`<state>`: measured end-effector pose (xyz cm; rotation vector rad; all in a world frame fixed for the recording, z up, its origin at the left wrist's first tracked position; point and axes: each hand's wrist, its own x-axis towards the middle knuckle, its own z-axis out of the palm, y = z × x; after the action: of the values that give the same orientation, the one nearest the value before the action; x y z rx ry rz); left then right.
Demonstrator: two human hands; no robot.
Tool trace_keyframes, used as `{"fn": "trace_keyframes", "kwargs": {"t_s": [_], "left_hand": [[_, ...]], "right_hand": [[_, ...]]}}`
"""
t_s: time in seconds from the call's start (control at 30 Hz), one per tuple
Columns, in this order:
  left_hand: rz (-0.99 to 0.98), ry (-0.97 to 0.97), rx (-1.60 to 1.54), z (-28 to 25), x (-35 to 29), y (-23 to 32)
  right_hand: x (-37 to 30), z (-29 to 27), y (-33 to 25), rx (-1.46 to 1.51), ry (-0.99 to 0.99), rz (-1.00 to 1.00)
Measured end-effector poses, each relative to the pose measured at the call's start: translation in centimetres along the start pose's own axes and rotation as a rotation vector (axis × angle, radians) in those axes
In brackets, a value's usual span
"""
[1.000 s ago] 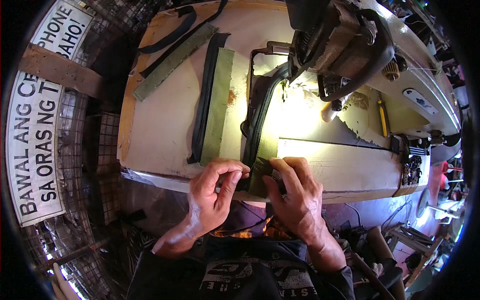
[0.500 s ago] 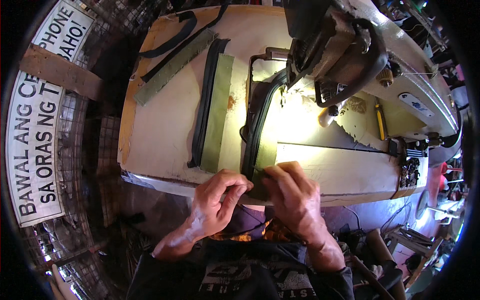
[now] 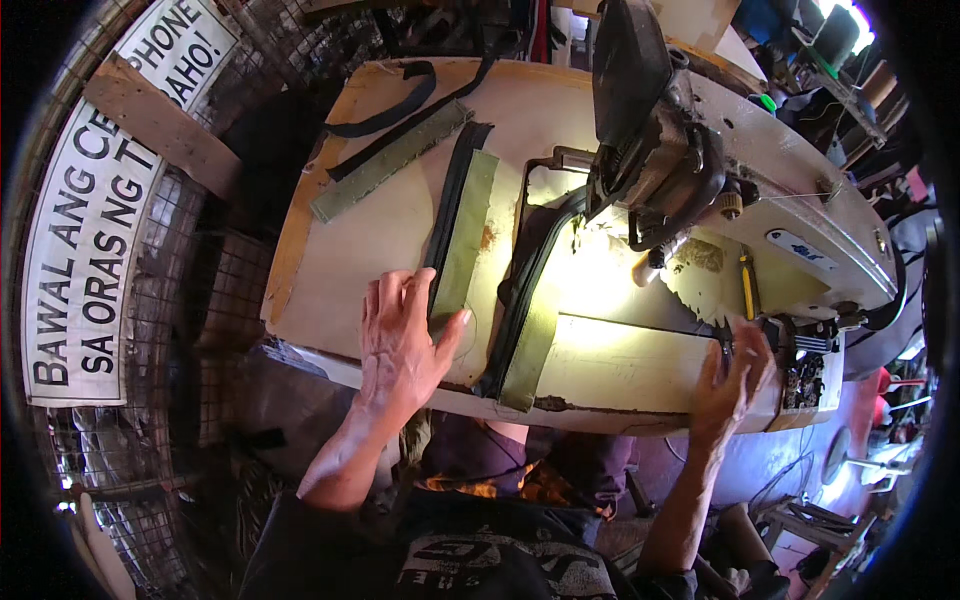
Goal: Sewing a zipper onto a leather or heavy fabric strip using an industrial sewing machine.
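My left hand [image 3: 395, 345] is over the table's front edge with fingers apart and nothing in it. Its fingertips are at the near end of a green fabric strip [image 3: 470, 235] with a black zipper-like band [image 3: 455, 195] along its left side. To the right, a second green strip [image 3: 532, 360] with a black ribbed band [image 3: 522, 285] runs back under the sewing machine [image 3: 660, 150]. My right hand [image 3: 735, 385] is at the table's right, thumb and fingers curled around a small dark thing [image 3: 724, 335] too unclear to name.
Another green strip [image 3: 390, 165] and a curved black band [image 3: 390, 110] lie at the far left of the table [image 3: 320, 270]. A yellow-and-black handled tool [image 3: 748, 285] lies beyond my right hand. A wire-mesh wall with a white sign [image 3: 85, 260] stands at left.
Both hands have left the near end of the strip under the machine. My left hand has moved left and opened; my right hand has moved far right. The view has shifted.
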<state>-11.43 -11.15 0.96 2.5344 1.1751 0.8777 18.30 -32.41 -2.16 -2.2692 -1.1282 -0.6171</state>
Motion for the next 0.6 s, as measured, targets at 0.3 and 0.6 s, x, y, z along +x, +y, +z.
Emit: {"fn": "trace_keyframes", "kwargs": {"t_s": [0.3, 0.6], "left_hand": [[-0.170, -0.029, -0.074, -3.1, -0.2, -4.3], [-0.116, 0.293, -0.660, -11.3, 3.8, -4.0]], "right_hand": [[-0.8, 1.2, -14.7, 0.534, -0.642, -0.780], [4.2, 7.8, -25.1, 0.755, -0.341, -0.672]]}}
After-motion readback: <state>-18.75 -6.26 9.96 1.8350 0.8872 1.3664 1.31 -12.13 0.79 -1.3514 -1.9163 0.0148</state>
